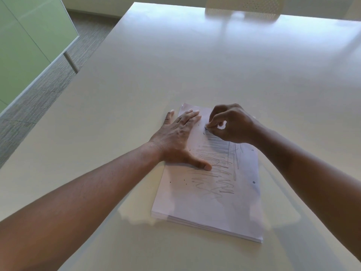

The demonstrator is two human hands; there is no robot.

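Note:
A stack of white paper (207,204) lies on the pale table (175,65), its top sheet covered with grey pencil scribbles (216,169). My left hand (175,139) lies flat on the sheet's upper left part, fingers straight and spread, thumb pressing near the scribbles. My right hand (228,124) hovers over the upper right of the sheet and pinches a small dark object (206,128) between thumb and fingertips, its tip touching the paper. The object is too small to identify; little dark crumbs are scattered on the sheet.
A perforated chair back (244,5) stands at the table's far edge. To the left, grey carpet (48,81) and a green glass partition (23,45) with a metal post. The table's left edge runs diagonally.

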